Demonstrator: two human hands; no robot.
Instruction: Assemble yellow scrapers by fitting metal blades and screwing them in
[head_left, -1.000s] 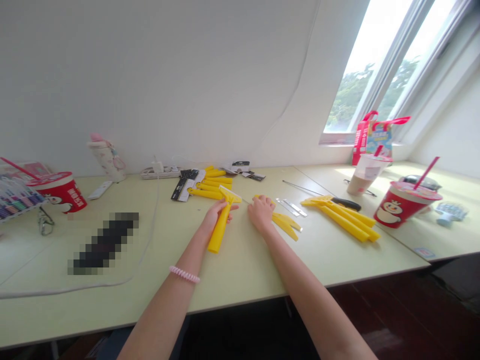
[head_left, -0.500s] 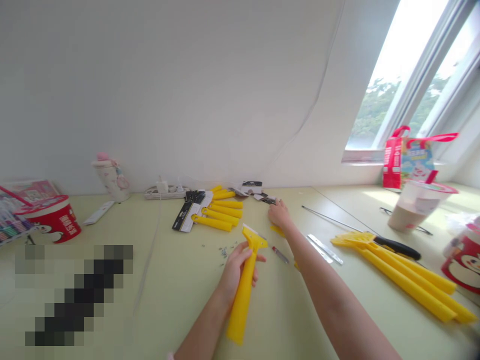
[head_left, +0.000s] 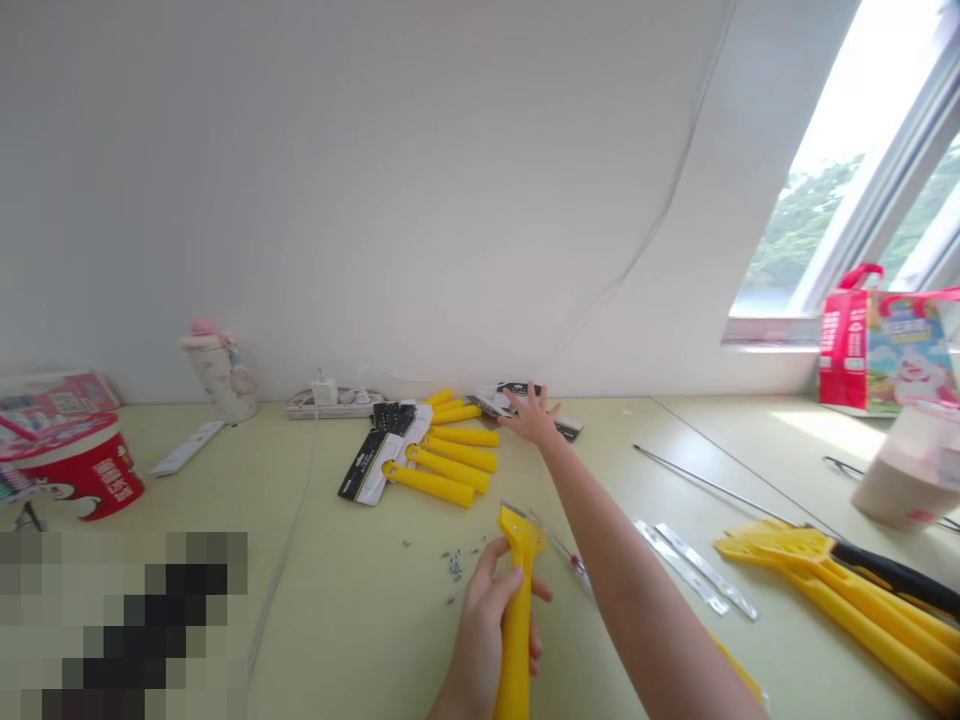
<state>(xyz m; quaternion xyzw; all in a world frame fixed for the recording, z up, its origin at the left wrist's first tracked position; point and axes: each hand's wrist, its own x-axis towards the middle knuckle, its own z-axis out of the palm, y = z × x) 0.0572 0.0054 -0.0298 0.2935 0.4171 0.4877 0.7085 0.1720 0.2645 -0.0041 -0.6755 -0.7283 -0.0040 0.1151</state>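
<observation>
My left hand (head_left: 491, 615) is wrapped round the handle of a yellow scraper (head_left: 516, 610), its head tilted up and away from me. My right hand (head_left: 532, 415) reaches to the back of the table with fingers spread, over black-and-white cards (head_left: 570, 428); it holds nothing. Left of it, several yellow handles (head_left: 431, 483) lie fanned out beside black-and-white packaging (head_left: 367, 467). Small screws (head_left: 455, 565) are scattered left of the held scraper. A thin screwdriver (head_left: 576, 562) lies partly behind my right forearm.
Clear-wrapped strips (head_left: 694, 567), a long-shafted tool with a black handle (head_left: 900, 578) and yellow scraper parts (head_left: 817, 560) lie at right. A power strip (head_left: 341, 402), bottle (head_left: 221, 380) and red tub (head_left: 90, 470) stand left. A cup (head_left: 911, 465) and bag (head_left: 885, 350) are far right.
My right hand has moved from low over the cards to a spread pose just left of there. The view has shifted, and the held scraper sits lower in it.
</observation>
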